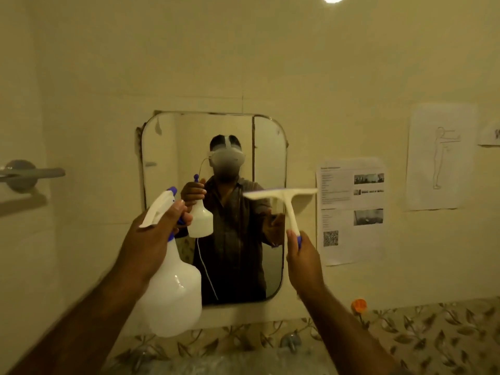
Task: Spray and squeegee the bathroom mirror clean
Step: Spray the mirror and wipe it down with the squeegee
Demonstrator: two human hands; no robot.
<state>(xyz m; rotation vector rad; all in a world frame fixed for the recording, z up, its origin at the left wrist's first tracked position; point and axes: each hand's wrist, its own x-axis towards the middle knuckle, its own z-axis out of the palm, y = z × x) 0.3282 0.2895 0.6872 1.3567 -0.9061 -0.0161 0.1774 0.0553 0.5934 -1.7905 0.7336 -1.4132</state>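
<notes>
The left hand (151, 239) is closed around the neck of a translucent white plastic spray bottle with a blue nozzle (173, 282), one finger curled at the trigger. The right hand (303, 258) is clamped on the handle of a white T-shaped squeegee with a blue blade edge (284, 196), which is held upright with its blade level. Both tools are raised before the rounded rectangular wall mirror (267, 147), apart from the glass. The nozzle should probably be aimed at the upper glass and the mist spread evenly, while the squeegee is kept aside. The papers taped on the wall (351, 212) just beside the mirror could be wetted.
</notes>
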